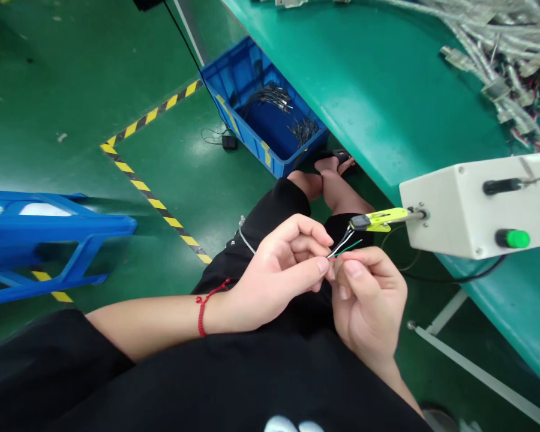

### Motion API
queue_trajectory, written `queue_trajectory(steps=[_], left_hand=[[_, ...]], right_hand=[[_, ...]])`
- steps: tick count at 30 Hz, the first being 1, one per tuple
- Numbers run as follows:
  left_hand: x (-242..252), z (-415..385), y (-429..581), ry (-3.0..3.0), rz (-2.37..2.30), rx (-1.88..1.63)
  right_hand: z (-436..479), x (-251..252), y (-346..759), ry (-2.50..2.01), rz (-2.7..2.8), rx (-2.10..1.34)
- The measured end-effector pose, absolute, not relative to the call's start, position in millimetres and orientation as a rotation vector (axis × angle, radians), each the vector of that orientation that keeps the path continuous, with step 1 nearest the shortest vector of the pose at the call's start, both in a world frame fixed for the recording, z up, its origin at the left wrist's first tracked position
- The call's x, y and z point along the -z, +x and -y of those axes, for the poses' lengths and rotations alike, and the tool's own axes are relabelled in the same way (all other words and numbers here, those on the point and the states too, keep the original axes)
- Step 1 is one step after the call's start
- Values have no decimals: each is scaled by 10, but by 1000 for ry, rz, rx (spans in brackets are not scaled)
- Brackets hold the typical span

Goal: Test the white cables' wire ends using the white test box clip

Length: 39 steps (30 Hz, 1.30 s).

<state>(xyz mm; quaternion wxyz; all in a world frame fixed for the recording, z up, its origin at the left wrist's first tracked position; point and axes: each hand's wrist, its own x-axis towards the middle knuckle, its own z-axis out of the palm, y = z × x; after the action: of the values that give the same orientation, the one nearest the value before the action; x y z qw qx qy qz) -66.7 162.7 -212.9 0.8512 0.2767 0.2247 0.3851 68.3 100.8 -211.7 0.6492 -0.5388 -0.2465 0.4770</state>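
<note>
Just left of the white machine box (477, 207), you are handling a cluster of thin wires (342, 241) below a yellow clip (384, 219), which is jutting from the box on a metal shaft (416, 216). Your left hand (274, 276) is pinching the wires narrowly between thumb and fingers, while your right hand (373, 300), nearer the box, is pressing thumb and forefinger together on what is apparently a red wire (341, 258); your fingertips are covering most of it. White and dark strands are reaching toward the clip's black tip, though whether it is gripping them is not showing clearly. A green wire (351, 246) is pointing its loose end toward the box. If you are pulling too hard, you are risking a bent or snapped red wire, because it is looking very fine; a slack left pinch could be letting the cluster twist, and the free green end could be snagging on its neighbours. Beyond the box's left side, beside the green workbench (378, 120), a blue plastic crate (249, 141) is holding two separate bundles of dark cables (272, 96), one lying nearer the box. Behind the box, grey cables (495, 66) with plug connectors are heaping directly on the workbench.
</note>
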Motion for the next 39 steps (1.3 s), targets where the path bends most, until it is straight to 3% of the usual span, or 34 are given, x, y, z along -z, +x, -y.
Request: queue_trajectory(steps=[17, 31, 39], left_hand=[[2085, -1536, -684, 862, -526, -907], [2046, -1655, -731, 883, -656, -680], [2002, -1644, -730, 910, -679, -696]], right_hand=[[-1071, 2120, 650, -1160, 465, -1115], [-1051, 2204, 738, -1241, 682, -968], [-1022, 2263, 771, -1389, 1069, -571]])
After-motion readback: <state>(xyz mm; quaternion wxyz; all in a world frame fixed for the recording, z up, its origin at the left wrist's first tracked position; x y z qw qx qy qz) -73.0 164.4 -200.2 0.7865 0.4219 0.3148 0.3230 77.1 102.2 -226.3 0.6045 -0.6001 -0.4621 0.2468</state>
